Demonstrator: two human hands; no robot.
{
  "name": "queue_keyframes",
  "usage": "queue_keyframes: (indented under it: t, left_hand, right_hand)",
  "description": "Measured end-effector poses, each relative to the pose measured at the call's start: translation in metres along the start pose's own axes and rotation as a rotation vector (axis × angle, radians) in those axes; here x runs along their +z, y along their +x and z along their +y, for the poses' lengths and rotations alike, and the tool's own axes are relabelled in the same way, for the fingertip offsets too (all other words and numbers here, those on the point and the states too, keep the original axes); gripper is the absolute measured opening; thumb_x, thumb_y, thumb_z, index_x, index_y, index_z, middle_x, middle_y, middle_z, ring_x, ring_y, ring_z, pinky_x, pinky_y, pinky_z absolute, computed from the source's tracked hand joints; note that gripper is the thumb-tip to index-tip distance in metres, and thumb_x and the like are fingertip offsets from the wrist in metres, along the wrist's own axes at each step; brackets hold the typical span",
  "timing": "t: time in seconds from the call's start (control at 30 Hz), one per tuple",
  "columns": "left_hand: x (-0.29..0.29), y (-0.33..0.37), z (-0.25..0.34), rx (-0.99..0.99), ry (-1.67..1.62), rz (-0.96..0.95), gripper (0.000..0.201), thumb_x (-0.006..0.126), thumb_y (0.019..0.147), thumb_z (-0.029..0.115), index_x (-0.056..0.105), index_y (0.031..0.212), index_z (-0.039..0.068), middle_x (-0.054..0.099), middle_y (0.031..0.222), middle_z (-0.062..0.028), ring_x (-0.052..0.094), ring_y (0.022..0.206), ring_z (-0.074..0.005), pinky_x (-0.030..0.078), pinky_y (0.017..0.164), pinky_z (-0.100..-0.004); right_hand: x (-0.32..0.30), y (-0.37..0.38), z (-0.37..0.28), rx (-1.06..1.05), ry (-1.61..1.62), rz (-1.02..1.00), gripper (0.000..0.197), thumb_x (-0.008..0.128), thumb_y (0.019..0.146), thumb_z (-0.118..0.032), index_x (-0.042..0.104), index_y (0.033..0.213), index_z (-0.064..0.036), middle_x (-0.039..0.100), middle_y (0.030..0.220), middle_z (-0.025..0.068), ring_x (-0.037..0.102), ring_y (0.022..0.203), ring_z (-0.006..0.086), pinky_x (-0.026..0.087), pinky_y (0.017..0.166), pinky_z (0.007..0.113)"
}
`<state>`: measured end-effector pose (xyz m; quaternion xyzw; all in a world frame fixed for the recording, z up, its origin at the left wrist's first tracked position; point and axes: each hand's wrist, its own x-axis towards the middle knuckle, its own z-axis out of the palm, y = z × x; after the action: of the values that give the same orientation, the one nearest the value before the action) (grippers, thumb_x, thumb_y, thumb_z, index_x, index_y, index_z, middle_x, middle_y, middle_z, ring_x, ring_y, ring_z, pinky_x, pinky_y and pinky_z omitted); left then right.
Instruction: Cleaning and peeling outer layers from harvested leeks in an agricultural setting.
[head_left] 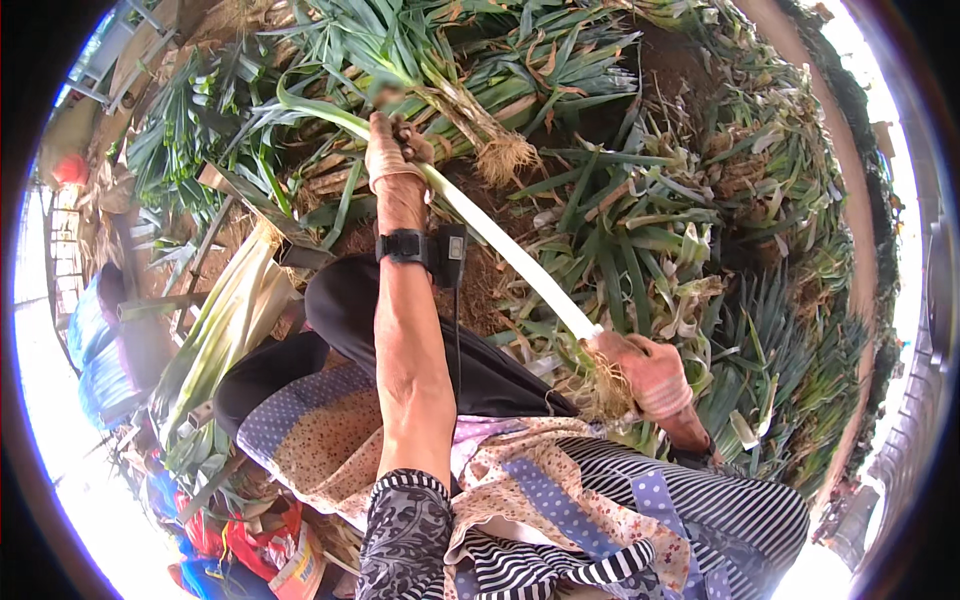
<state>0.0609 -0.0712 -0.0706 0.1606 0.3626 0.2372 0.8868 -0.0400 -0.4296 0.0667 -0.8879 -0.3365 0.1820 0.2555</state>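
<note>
A long leek with a bare white shaft stretches slantwise between my two hands, its green leaves at the upper left and its root end at the lower right. My left hand, in a worn pinkish glove, is closed around it where white turns to green. At the other end, my right hand, also gloved, closes at the base of the shaft. A tuft of brown roots hangs beside its fingers, which are partly hidden. A black strap with a small device is around my left wrist.
Untrimmed leeks with roots lie in a pile ahead. Stripped leaves heap up on the right. Cleaned pale leeks rest at the left by a metal frame. Red and blue plastic bags sit at lower left.
</note>
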Motion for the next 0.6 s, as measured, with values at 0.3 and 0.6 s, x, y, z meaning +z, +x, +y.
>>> queue_keyframes:
  t: [0.3,0.6]
  left_hand:
    - [0.032,-0.018,0.046,0.288,-0.01,0.263,0.042,0.054,0.088,0.044,0.043,0.061,0.015,0.04,0.05,0.0032,0.031,0.038,-0.0081,0.026,0.037,-0.0216]
    - [0.033,-0.048,0.04,0.416,-0.105,0.004,0.046,0.037,0.09,0.06,0.049,0.077,0.017,0.042,0.054,0.0037,0.036,0.042,-0.0101,0.032,0.042,-0.0246]
  right_hand:
    - [-0.064,-0.051,0.045,1.014,0.164,0.167,0.044,0.066,0.076,-0.039,0.063,0.111,-0.0111,0.066,0.095,0.012,0.064,0.082,0.0222,0.048,0.073,0.032]
    - [0.004,0.084,0.046,-0.331,-0.749,0.771,0.042,0.08,0.067,-0.022,0.064,0.104,-0.0076,0.062,0.097,0.0112,0.064,0.077,0.0245,0.056,0.061,0.029]
